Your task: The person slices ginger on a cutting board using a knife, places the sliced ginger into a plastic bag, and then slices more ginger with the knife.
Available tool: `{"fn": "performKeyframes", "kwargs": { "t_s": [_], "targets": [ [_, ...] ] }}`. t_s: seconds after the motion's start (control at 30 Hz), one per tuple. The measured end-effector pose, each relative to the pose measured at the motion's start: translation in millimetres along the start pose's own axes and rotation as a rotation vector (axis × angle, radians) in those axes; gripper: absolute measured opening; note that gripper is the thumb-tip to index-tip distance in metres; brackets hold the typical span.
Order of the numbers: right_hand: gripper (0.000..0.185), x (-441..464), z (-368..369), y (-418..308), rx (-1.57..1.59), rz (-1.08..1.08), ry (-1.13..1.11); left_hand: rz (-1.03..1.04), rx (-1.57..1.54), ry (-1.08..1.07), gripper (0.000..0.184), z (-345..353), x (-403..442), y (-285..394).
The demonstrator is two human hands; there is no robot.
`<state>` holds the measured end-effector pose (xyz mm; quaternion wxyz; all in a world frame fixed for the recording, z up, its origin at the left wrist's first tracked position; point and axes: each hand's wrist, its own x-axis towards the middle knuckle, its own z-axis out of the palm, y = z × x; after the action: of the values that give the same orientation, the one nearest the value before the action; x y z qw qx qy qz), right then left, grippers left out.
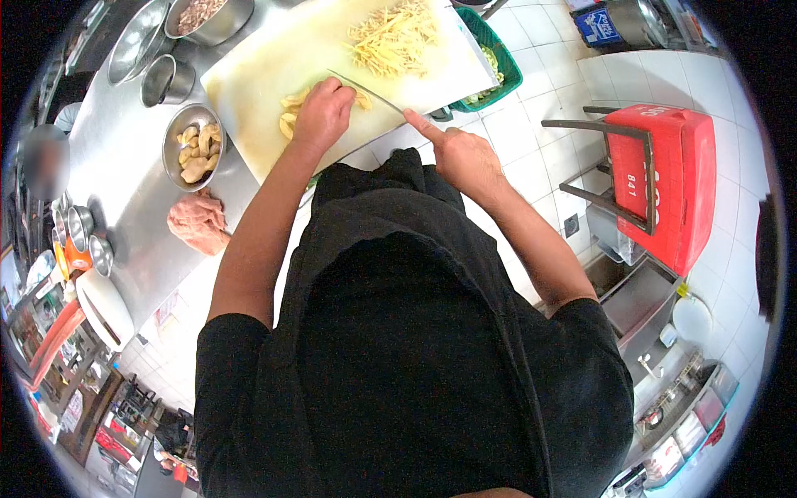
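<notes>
On a pale cutting board (pixel 249 91), my left hand (pixel 325 114) bends its fingers over yellow pieces (pixel 288 124), pressing on them beside the blade. My right hand (pixel 463 156) is closed round the handle of a knife (pixel 374 94), its index finger stretched along it toward the blade. The blade points up and left, its tip just above my left fingers. A heap of thin yellow strips (pixel 394 40) lies at the top of the board. What is under my left fingertips is hidden.
A metal bowl of peeled pieces (pixel 199 149), a pink cloth (pixel 198 222) and more metal bowls (pixel 168 80) are on the steel table (pixel 124 166). A green basket (pixel 498 62) stands beyond the board. A red chair (pixel 672 183) is at the right. Other people are at the left edge.
</notes>
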<state>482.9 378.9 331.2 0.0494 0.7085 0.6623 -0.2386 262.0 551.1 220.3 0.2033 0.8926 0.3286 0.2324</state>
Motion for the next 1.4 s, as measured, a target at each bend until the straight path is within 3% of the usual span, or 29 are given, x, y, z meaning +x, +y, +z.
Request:
{"fn": "performKeyframes", "kwargs": {
  "t_s": [0.4,0.6,0.8,1.0,1.2,1.4],
  "targets": [
    [0.080,19,16,0,0.071,-0.005,0.025,0.027,-0.033,0.086,0.005,5,0,1],
    [0.082,-8,-19,-5,0.027,0.004,-0.045,0.024,-0.030,0.081,0.005,5,-1,0],
    [0.083,7,16,5,0.093,-0.026,0.031,0.014,-0.036,0.108,0.005,6,-2,2],
    [0.070,13,0,-2,0.064,0.003,0.016,0.013,-0.013,0.088,0.005,7,-3,-2],
    [0.085,-16,-18,6,0.038,-0.001,-0.045,0.039,-0.048,0.152,0.005,8,-3,2],
    [0.084,-15,-7,10,0.024,0.000,-0.022,0.042,-0.040,0.143,0.005,11,-3,-3]
  ]
}}
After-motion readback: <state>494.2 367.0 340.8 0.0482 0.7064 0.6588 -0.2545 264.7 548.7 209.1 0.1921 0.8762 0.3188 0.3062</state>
